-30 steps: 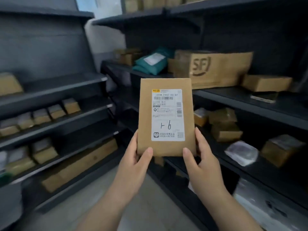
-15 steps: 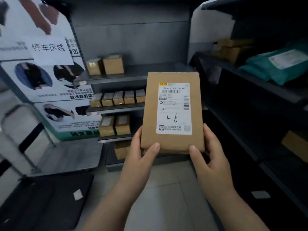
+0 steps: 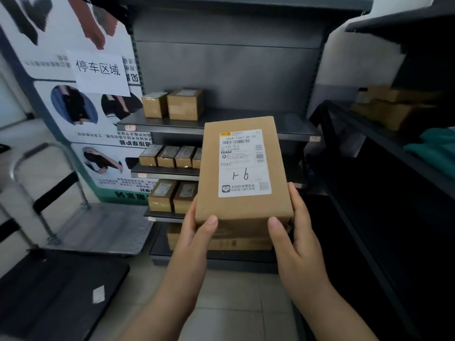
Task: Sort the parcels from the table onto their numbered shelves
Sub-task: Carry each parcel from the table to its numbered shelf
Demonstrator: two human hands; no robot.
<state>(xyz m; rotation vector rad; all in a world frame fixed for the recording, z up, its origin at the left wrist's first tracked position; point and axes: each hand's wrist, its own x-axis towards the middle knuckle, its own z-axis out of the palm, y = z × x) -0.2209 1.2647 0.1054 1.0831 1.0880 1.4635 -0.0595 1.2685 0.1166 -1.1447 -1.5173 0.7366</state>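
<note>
A flat brown cardboard parcel (image 3: 242,168) with a white shipping label, hand-marked "1-6", is held up in front of me. My left hand (image 3: 197,232) grips its lower left corner, thumb on the front edge. My right hand (image 3: 294,232) grips the lower right corner the same way. Behind the parcel stands a dark grey shelf unit (image 3: 283,124) with small tags on its shelf edges. Two brown boxes (image 3: 173,104) stand on its top shelf, a row of small boxes (image 3: 170,156) on the one below, and two more boxes (image 3: 172,195) lower down.
A second dark shelf rack (image 3: 384,148) runs along the right with brown parcels (image 3: 391,107) and a teal bag (image 3: 435,143). A metal platform trolley (image 3: 98,227) stands at the left before a printed poster (image 3: 81,94). A black flat surface (image 3: 49,291) lies at lower left.
My view has swung left from the right-hand rack to face the end shelf unit, which is now closer. Both hands keep the same hold on the parcel, now tilted flatter.
</note>
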